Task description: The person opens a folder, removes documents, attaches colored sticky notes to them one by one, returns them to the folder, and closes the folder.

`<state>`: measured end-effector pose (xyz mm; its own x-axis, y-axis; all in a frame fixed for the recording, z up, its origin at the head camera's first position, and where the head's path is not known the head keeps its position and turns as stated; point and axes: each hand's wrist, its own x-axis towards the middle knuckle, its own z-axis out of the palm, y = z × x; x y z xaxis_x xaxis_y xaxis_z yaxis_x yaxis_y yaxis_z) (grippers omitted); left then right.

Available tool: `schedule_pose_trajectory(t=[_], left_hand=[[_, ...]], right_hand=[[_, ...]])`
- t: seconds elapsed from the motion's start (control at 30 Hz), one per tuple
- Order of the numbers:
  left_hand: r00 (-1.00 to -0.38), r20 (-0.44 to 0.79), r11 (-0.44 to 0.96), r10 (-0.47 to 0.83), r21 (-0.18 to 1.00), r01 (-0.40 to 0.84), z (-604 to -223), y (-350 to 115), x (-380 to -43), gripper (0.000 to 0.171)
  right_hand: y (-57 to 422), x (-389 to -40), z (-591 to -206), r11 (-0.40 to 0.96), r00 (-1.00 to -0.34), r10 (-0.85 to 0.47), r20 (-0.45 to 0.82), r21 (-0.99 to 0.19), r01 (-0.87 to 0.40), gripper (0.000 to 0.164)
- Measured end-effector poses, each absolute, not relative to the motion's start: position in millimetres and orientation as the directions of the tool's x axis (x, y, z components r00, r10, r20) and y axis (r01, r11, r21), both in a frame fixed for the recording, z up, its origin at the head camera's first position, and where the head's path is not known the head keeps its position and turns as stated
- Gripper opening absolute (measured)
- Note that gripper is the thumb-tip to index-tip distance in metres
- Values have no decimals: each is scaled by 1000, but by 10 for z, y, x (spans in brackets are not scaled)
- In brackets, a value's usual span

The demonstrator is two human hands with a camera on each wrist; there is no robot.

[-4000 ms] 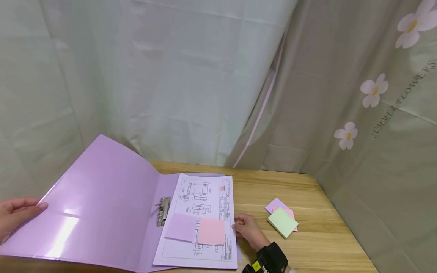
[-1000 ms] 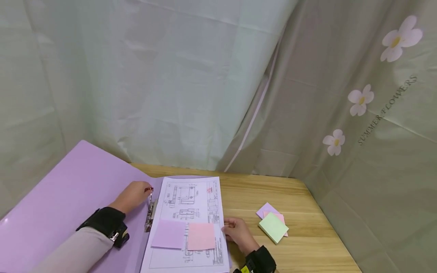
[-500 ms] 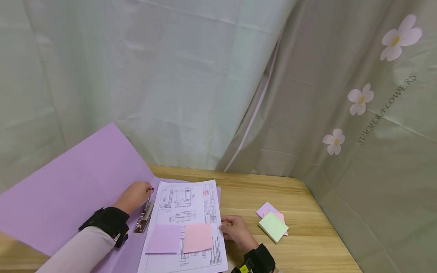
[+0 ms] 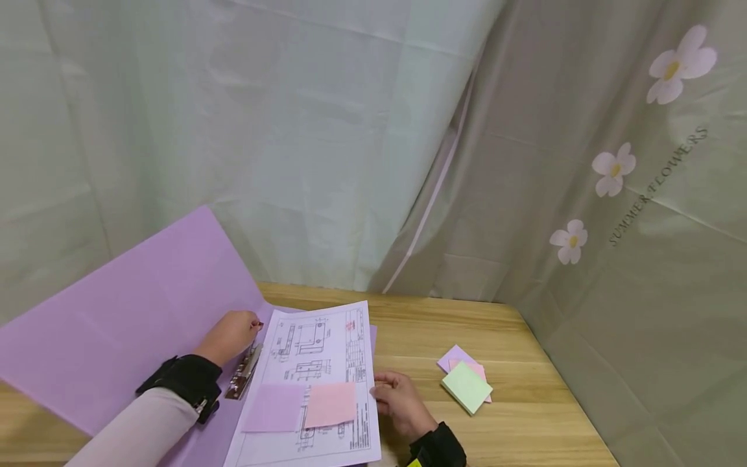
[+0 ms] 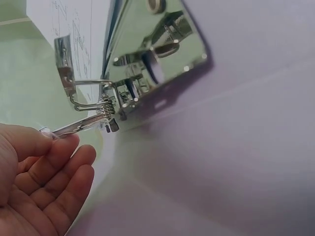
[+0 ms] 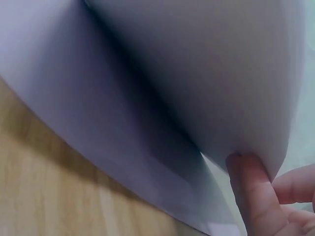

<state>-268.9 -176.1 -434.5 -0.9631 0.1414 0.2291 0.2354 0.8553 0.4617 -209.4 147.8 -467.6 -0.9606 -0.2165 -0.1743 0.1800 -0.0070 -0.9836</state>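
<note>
A purple folder (image 4: pixel 146 285) lies on the table with its cover standing partly raised. My left hand (image 4: pixel 230 337) reaches across it to the metal lever clip (image 4: pixel 244 373) along the spine. In the left wrist view, thumb and index finger pinch the end of the clip's lever (image 5: pixel 81 125). A stack of printed drawing sheets (image 4: pixel 332 353) rests beside the clip, bearing a purple sticky note (image 4: pixel 271 407) and a pink sticky note (image 4: pixel 331 404). My right hand (image 4: pixel 403 402) pinches the sheets' right edge; the right wrist view shows them bowed up, apart from the folder's back cover (image 6: pixel 108 128).
To the right on the wooden table (image 4: pixel 525 402) sit overlapping sticky-note pads: a green pad (image 4: pixel 467 387) on top, with a pink pad (image 4: pixel 475 368) and a purple pad (image 4: pixel 455 355) under it. A pale curtain (image 4: pixel 327 143) hangs behind the table and along its right side.
My left hand has gone from the cover's outer edge to the clip's lever. Over the last second the cover has risen, and the sheets have tilted up and shifted left with my right hand.
</note>
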Motion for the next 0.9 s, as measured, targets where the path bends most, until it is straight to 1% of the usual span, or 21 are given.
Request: schedule_pose_trajectory(t=[0.43,0.57,0.7,0.9], left_hand=[[-967,222,859,128,462,220,-4384,-1768,-2731,14],[-957,255,864,137,441,241,-4397,-1775,-2739,13],[-945,291,863,151,427,269,-4410,-1778,-2740,12],[-950,274,865,148,430,259,-4403,-1769,-2729,12]], right_hand=[[1438,-2006,-4644,-62,-960,-214,-181,-978,199,31],[1357,-1932,-4690,-87,-959,-198,-201,-971,221,32],[1286,-1876,-4752,-83,-961,-180,-210,-970,227,32],[1257,-1849,-4782,-54,-961,-177,-213,-973,225,31]])
